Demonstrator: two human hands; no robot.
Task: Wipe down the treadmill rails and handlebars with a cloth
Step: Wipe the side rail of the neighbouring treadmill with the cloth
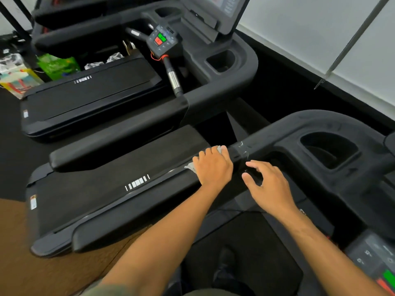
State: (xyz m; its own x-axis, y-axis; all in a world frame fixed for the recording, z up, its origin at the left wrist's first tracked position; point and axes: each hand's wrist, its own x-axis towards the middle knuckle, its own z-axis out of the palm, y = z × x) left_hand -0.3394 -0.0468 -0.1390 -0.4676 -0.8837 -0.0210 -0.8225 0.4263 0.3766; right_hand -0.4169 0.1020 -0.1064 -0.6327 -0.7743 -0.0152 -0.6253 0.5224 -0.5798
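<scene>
While a second treadmill stands at left, the left hand curls over a pale cloth, holding it against the near machine's black handrail. Just right, the right hand hovers, fingers loosely spread and holding nothing, near a cup holder.

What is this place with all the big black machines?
Most likely a gym or fitness room. The nearer black treadmill and the farther black treadmill stand side by side with long flat belts, and a small control pad with red and green buttons sits on the farther one.
</scene>
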